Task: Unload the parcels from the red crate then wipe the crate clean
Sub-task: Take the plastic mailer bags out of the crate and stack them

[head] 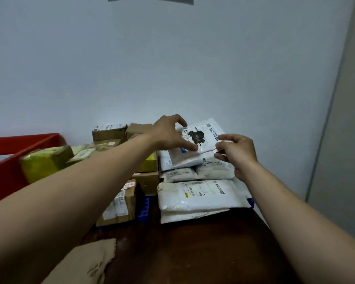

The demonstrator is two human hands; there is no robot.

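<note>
The red crate (6,173) stands at the left edge, partly out of frame, its inside mostly hidden. A white plastic parcel with a black smudged label (201,138) lies on top of a stack of white mailer bags (201,193) at the back right of the dark wooden table (193,253). My left hand (170,134) reaches across, with thumb and fingers on the parcel's left edge. My right hand (236,154) pinches its right edge. A yellow-taped parcel (43,162) sits beside the crate.
Cardboard boxes (111,133) pile up against the pale wall behind the yellow parcel, and another taped box (121,203) lies in front. Something blue (143,210) shows under the piles. A brown cloth or paper (84,263) lies at the near left.
</note>
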